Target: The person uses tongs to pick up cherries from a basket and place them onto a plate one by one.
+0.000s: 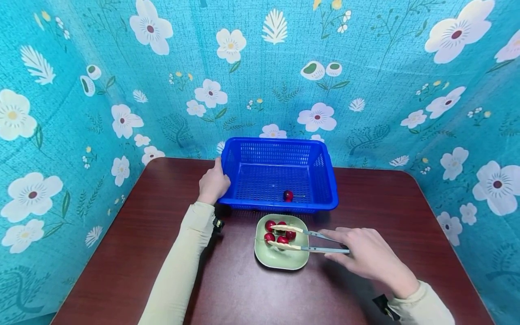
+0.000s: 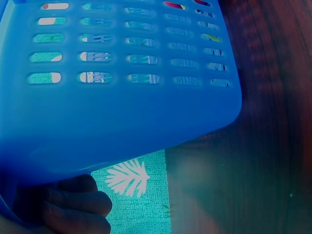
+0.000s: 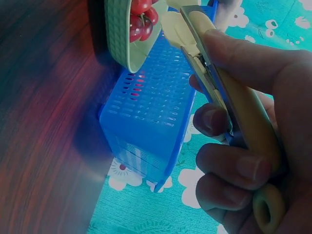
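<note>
My left hand (image 1: 214,184) grips the left rim of a blue plastic basket (image 1: 280,206). In the left wrist view its fingers (image 2: 80,209) curl under the rim of the basket (image 2: 117,117). A pair of tongs (image 1: 325,250) with cream tips and metal arms is held in my right hand (image 1: 365,253). The parted tips reach over a light green plate (image 1: 282,262), on either side of some of the red cherries (image 1: 269,237) there. One dark red cherry (image 1: 288,195) with a stem lies on the basket floor near its front wall.
The basket stands at the back of a dark brown wooden table (image 1: 235,284), with the plate close in front of it. A turquoise floral cloth (image 1: 252,67) hangs behind the table and along both sides.
</note>
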`<action>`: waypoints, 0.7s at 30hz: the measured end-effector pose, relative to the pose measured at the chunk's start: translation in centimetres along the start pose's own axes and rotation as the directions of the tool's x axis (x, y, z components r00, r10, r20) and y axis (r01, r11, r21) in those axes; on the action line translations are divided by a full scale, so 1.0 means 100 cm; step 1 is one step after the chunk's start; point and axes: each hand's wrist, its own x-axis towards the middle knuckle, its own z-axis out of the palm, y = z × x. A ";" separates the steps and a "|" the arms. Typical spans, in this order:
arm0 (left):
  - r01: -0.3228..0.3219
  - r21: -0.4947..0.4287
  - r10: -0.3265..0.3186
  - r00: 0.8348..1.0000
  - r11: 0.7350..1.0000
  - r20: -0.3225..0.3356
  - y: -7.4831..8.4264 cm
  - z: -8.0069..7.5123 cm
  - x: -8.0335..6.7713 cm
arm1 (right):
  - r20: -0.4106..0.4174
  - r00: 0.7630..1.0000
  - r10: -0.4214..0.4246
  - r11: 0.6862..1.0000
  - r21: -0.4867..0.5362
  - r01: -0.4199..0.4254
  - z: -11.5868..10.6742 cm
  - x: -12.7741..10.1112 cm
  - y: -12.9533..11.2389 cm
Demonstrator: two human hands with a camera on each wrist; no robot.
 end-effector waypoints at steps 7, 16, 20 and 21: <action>0.000 -0.004 0.000 1.000 1.000 0.001 -0.001 0.001 0.000 | -0.055 0.998 -0.028 1.000 0.000 0.028 -0.006 -0.002 0.000; 0.002 -0.007 -0.002 1.000 1.000 0.006 -0.001 0.001 0.001 | -0.109 0.994 -0.008 1.000 -0.003 0.008 -0.012 -0.003 0.001; 0.002 -0.005 -0.002 1.000 1.000 0.008 -0.001 0.000 0.001 | -0.112 0.994 -0.006 1.000 -0.001 0.005 -0.016 -0.003 0.001; 0.002 -0.005 -0.002 1.000 1.000 0.010 -0.001 0.000 0.000 | -0.115 0.993 -0.007 1.000 -0.003 0.007 -0.017 -0.003 0.001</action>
